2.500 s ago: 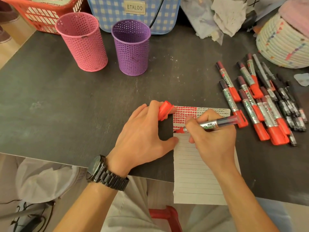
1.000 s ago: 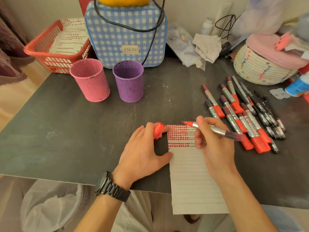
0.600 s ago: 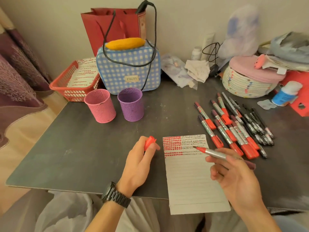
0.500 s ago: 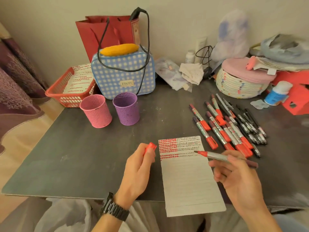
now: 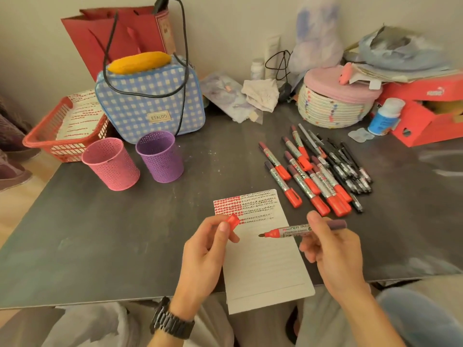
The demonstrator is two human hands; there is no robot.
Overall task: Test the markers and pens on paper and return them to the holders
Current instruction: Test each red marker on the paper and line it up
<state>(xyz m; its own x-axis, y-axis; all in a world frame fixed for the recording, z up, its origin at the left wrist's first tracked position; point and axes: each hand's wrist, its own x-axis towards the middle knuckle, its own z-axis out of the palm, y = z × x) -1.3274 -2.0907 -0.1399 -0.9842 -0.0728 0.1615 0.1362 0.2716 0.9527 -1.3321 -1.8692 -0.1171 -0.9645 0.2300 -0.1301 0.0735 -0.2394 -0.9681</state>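
marker (image 5: 300,230) is being pinched in the right hand (image 5: 330,249), lifted off the paper (image 5: 265,266) now | cap (image 5: 232,221) is being pinched in the left hand (image 5: 203,256) above the paper | test's done, recapping probably being lined up

Left hand (image 5: 204,249) pinches a red cap (image 5: 233,220); right hand (image 5: 333,251) holds the uncapped marker (image 5: 295,231) above the paper (image 5: 265,266), apparently not touching.

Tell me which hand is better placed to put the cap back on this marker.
Probably the left: the left hand pinches the red cap near the marker, whose bare tip points toward it, while the right hand grips the barrel above the paper.
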